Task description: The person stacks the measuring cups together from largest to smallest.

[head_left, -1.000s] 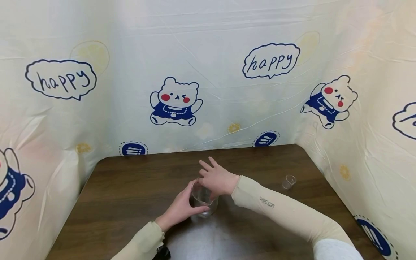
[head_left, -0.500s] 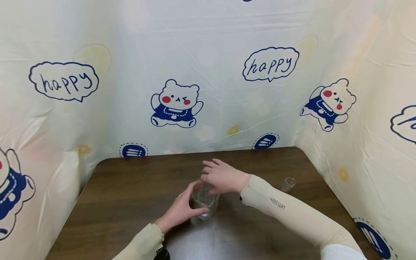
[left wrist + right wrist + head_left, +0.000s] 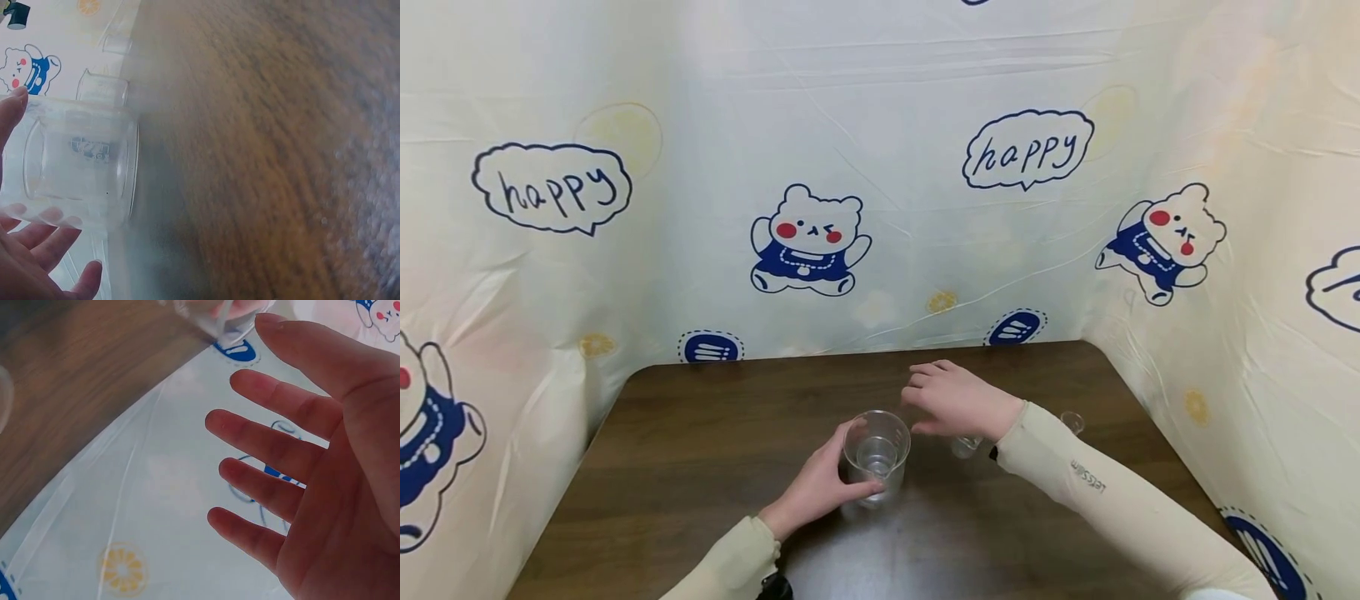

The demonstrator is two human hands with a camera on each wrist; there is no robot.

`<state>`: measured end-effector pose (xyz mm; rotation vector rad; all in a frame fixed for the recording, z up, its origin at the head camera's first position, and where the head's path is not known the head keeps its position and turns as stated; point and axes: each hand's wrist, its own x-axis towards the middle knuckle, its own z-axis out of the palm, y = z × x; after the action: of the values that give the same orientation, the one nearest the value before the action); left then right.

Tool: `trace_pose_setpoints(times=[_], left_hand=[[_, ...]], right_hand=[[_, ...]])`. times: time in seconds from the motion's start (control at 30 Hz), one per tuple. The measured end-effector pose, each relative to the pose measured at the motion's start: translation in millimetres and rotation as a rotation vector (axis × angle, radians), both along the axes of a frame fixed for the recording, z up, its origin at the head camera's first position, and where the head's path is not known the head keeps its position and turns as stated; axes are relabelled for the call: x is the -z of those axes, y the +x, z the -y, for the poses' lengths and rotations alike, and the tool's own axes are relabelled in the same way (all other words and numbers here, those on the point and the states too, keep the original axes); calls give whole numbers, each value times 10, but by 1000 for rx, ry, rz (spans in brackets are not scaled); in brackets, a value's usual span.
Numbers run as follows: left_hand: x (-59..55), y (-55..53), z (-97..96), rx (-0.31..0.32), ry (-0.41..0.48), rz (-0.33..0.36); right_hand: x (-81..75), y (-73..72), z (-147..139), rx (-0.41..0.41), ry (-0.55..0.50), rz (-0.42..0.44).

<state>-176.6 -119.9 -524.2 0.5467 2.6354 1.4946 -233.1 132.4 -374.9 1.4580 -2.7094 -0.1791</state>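
Note:
My left hand (image 3: 820, 483) holds a large clear beaker (image 3: 897, 477) upright on the table, thumb on its near side and fingers round the far side. Inside it stands a smaller clear beaker (image 3: 876, 454); the left wrist view shows this inner beaker (image 3: 69, 159) through the outer wall, with printed markings. To the right of the large beaker, my right hand (image 3: 962, 402) is in the air with nothing in it. Its fingers (image 3: 269, 437) are spread and slightly bent in the right wrist view. Another clear beaker (image 3: 966, 447) stands below this hand, partly hidden by it.
A small clear beaker (image 3: 1072, 422) stands farther right on the brown wooden table (image 3: 722, 433), mostly behind the right sleeve. A pale printed curtain (image 3: 910, 250) encloses the table at the back and on both sides.
My right hand has come away from the large beaker's mouth and moved right, fingers off the inner beaker. The beaker below this hand now shows. My left hand has kept its hold.

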Motion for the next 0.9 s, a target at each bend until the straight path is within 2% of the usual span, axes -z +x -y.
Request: trace_pose_setpoints(times=[0.33, 0.6, 0.9], left_hand=[[17, 7, 1, -6, 0, -2], [32, -13, 12, -5, -11, 14], [54, -22, 15, -3, -11, -8]], right_hand=[[75, -29, -365, 40, -14, -11], [152, -73, -549, 81, -11, 42], [240, -91, -696, 122, -35, 116]])
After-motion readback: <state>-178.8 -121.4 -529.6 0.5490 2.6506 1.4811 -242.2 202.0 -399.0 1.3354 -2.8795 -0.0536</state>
